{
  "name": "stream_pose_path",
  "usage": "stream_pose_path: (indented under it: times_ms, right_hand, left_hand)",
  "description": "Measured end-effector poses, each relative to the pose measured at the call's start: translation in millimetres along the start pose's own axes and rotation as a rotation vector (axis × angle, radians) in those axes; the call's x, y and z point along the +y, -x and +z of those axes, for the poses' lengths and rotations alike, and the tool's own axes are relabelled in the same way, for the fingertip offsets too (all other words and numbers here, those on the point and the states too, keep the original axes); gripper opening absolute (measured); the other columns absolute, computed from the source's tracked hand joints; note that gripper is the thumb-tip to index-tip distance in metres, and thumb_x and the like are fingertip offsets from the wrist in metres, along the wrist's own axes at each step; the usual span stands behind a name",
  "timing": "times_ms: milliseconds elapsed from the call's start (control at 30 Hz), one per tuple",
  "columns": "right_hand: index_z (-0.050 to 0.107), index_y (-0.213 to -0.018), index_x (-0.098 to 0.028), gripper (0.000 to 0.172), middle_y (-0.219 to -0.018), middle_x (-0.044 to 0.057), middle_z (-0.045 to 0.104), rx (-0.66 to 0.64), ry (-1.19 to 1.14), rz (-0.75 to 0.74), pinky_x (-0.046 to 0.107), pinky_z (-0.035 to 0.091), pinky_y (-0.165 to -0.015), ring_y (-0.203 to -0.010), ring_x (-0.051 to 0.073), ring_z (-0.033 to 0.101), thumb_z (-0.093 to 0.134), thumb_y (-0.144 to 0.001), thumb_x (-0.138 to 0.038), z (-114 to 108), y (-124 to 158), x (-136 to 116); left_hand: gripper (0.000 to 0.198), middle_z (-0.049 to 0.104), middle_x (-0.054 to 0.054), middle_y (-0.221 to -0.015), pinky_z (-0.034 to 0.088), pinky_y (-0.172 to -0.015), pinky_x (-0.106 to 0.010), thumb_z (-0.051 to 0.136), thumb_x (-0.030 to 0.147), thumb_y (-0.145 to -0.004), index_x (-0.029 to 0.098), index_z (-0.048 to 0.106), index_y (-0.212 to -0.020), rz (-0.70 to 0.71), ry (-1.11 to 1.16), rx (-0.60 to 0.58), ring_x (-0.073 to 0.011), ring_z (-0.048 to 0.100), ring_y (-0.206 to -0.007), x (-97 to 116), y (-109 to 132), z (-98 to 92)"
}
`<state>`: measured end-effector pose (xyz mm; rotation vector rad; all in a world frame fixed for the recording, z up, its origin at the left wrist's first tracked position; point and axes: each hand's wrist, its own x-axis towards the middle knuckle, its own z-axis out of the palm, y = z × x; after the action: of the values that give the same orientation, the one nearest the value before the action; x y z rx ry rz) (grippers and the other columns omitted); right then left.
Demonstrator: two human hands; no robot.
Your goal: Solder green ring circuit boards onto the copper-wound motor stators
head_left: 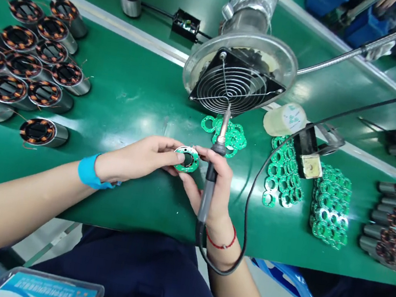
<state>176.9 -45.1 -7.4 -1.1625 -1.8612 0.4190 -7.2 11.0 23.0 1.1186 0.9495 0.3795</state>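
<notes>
My left hand [136, 160], with a blue wristband, is closed on a small motor stator topped by a green ring circuit board [186, 159], held just above the green bench [134, 99]. My right hand [211, 185] touches the same part with its fingertips and grips a soldering iron [212, 170]. The iron points away from me, its tip up near the fan grille. The stator body under the board is mostly hidden by my fingers.
Several wound stators [28, 63] lie at the left. A fume extraction fan [237, 82] stands behind my hands. Green ring boards [285, 176] lie in piles to the right, beside a tape roll [286, 119], an iron stand [309, 152] and more stators [388, 231].
</notes>
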Motion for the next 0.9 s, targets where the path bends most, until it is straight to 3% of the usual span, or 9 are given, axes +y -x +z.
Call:
stream_pose_path:
  times_ms: [133,233,367,467,533,633,733,800,900]
  right_hand:
    - [0.047,-0.137,-0.031,0.044,-0.122,0.006,0.072,0.0,-0.061,-0.001,0.041,0.062,-0.087,-0.105,0.022,0.072,0.061,-0.097,-0.022,-12.9,-2.4,-5.9]
    - [0.052,-0.131,-0.032,0.035,-0.116,0.004,0.075,-0.004,-0.022,-0.022,0.039,0.063,-0.083,-0.098,0.02,0.074,0.058,-0.098,-0.019,-18.3,-3.5,-6.2]
    - [0.056,-0.121,-0.03,0.028,-0.091,0.001,0.074,0.072,0.128,-0.075,0.033,0.059,-0.069,-0.078,0.018,0.071,0.056,-0.097,-0.016,-18.5,-6.0,-6.0]
    - [0.059,-0.112,-0.028,0.023,-0.081,0.0,0.069,0.049,0.22,-0.093,0.031,0.053,-0.063,-0.069,0.017,0.065,0.056,-0.095,-0.014,-17.0,-8.2,-9.2]
    - [0.059,-0.111,-0.028,0.026,-0.082,-0.001,0.067,0.025,0.121,0.028,0.03,0.052,-0.065,-0.069,0.015,0.063,0.055,-0.092,-0.011,-15.1,-9.3,-13.0]
    - [0.056,-0.112,-0.028,0.028,-0.077,-0.005,0.061,0.05,-0.299,0.401,0.028,0.054,-0.065,-0.066,0.012,0.062,0.057,-0.088,-0.014,-9.6,-10.2,-19.1]
    - [0.053,-0.113,-0.03,0.028,-0.072,-0.008,0.059,0.098,-0.768,0.66,0.028,0.057,-0.066,-0.062,0.011,0.063,0.064,-0.087,-0.024,-1.6,-9.8,-23.4]
    - [0.053,-0.112,-0.03,0.028,-0.073,-0.009,0.06,0.114,-0.873,0.682,0.03,0.059,-0.066,-0.06,0.011,0.064,0.067,-0.088,-0.032,2.6,-8.2,-24.8]
    - [0.056,-0.113,-0.031,0.024,-0.074,-0.007,0.061,0.145,-0.641,0.584,0.03,0.06,-0.067,-0.063,0.012,0.065,0.067,-0.091,-0.034,2.4,-3.7,-23.7]
  left_hand:
    - [0.026,0.075,-0.007,-0.098,0.059,-0.083,-0.034,0.066,0.035,-0.086,0.015,0.072,-0.103,-0.05,0.153,-0.047,-0.0148,0.069,-0.08,3.4,3.5,0.1]
    - [0.027,0.076,-0.008,-0.097,0.06,-0.082,-0.035,0.07,0.036,-0.084,0.016,0.074,-0.102,-0.036,0.137,-0.063,-0.0158,0.07,-0.08,6.7,5.5,0.8]
    - [0.03,0.076,-0.007,-0.102,0.06,-0.083,-0.035,0.062,0.037,-0.088,0.018,0.074,-0.109,0.016,-0.046,-0.056,-0.0183,0.07,-0.088,5.9,6.4,2.4]
    - [0.04,0.074,-0.007,-0.107,0.06,-0.088,-0.036,0.06,0.033,-0.088,0.018,0.067,-0.126,0.166,-0.283,0.101,-0.0206,0.069,-0.097,-1.3,7.0,3.4]
    - [0.044,0.071,-0.009,-0.114,0.058,-0.094,-0.037,0.058,0.025,-0.09,0.016,0.061,-0.133,0.359,-0.524,0.253,-0.0217,0.067,-0.105,-7.8,8.3,4.2]
    - [0.04,0.067,-0.011,-0.121,0.055,-0.099,-0.036,0.053,0.014,-0.094,0.017,0.058,-0.134,0.746,-0.871,0.434,-0.0221,0.064,-0.115,-15.4,11.7,6.3]
    - [0.038,0.067,-0.011,-0.121,0.056,-0.097,-0.034,0.055,0.012,-0.095,0.02,0.058,-0.132,0.964,-0.953,0.552,-0.022,0.065,-0.114,-15.8,16.4,10.1]
    - [0.038,0.068,-0.01,-0.117,0.058,-0.092,-0.033,0.058,0.016,-0.093,0.019,0.059,-0.131,0.87,-0.843,0.578,-0.0212,0.067,-0.107,-12.0,19.3,13.3]
    - [0.042,0.068,-0.007,-0.106,0.059,-0.081,-0.031,0.063,0.026,-0.089,0.017,0.061,-0.13,0.555,-0.513,0.481,-0.0182,0.067,-0.092,-4.7,20.4,16.7]
